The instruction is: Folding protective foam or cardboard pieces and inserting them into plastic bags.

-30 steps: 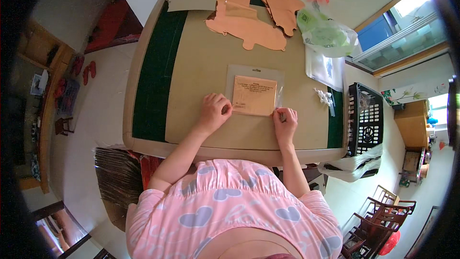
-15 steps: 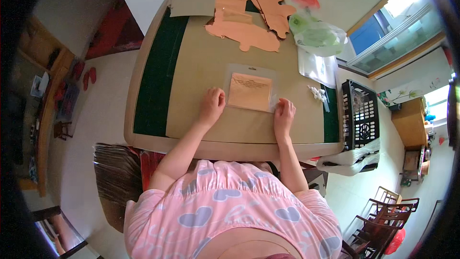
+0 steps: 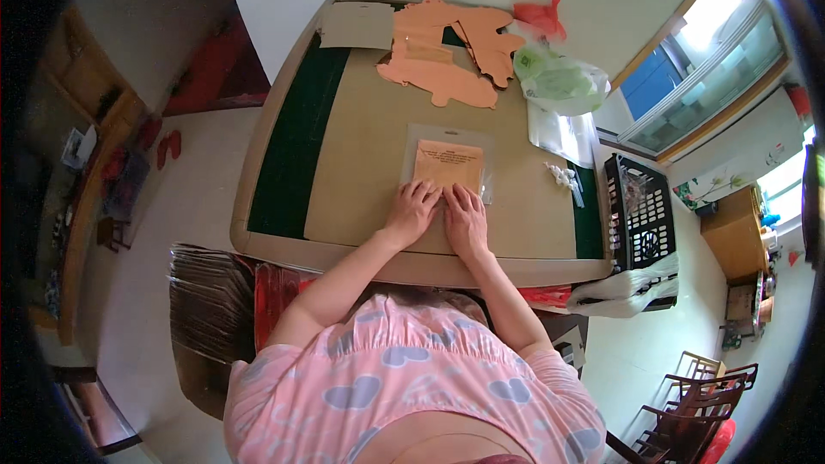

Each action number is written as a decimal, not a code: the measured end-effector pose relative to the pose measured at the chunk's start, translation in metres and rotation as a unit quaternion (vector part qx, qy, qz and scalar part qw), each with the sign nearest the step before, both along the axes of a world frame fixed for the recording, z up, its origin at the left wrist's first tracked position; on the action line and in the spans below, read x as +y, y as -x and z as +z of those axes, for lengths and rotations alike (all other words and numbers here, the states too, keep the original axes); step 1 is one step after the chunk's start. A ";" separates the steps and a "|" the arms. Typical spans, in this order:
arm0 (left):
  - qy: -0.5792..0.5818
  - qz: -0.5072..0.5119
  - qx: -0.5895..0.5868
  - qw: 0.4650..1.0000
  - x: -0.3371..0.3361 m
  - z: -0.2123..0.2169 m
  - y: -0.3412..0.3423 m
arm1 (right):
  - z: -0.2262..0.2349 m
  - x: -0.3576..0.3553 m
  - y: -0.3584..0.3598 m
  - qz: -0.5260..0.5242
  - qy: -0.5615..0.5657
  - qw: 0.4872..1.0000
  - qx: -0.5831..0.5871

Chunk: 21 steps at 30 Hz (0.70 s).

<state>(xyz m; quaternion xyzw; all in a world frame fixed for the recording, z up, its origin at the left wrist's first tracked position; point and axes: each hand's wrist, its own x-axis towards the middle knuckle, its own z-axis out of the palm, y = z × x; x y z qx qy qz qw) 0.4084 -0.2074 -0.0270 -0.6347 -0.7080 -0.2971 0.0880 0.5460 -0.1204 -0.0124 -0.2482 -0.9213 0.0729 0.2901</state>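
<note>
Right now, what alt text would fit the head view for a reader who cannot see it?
Seen from above, a person in a pink top presses the left hand and right hand side by side on the near edge of an orange card inside a clear sleeve on a tan table. Orange cut-out shapes and plastic bags lie at the far end.

A clear flat plastic sleeve [image 3: 449,165] lay mid-tabletop, holding an orange rectangular card [image 3: 449,166] with dark print. Further right lay a stack of clear sleeves [image 3: 557,131], and above them a crumpled green-tinted plastic bag [image 3: 560,84] beside a red one [image 3: 540,15].
</note>
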 end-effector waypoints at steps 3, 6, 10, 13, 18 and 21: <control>0.018 -0.003 0.019 1.000 -0.005 0.001 0.000 | 0.004 0.000 -0.012 -0.007 0.018 1.000 -0.019; 0.020 0.029 0.047 0.998 -0.014 -0.001 -0.004 | 0.002 0.009 -0.030 -0.028 0.035 0.999 -0.019; 0.016 0.022 0.040 0.999 -0.018 0.017 -0.010 | 0.005 0.010 -0.041 -0.043 0.030 0.999 -0.014; 0.056 0.017 -0.051 0.997 0.011 0.018 0.006 | 0.010 0.012 -0.041 -0.045 0.023 0.998 -0.038; 0.038 0.048 -0.070 0.996 0.089 0.020 0.065 | 0.012 0.016 -0.048 -0.006 0.049 0.999 -0.023; 0.087 0.088 -0.085 0.989 0.120 0.014 0.084 | 0.012 0.012 -0.049 0.019 0.075 0.997 0.009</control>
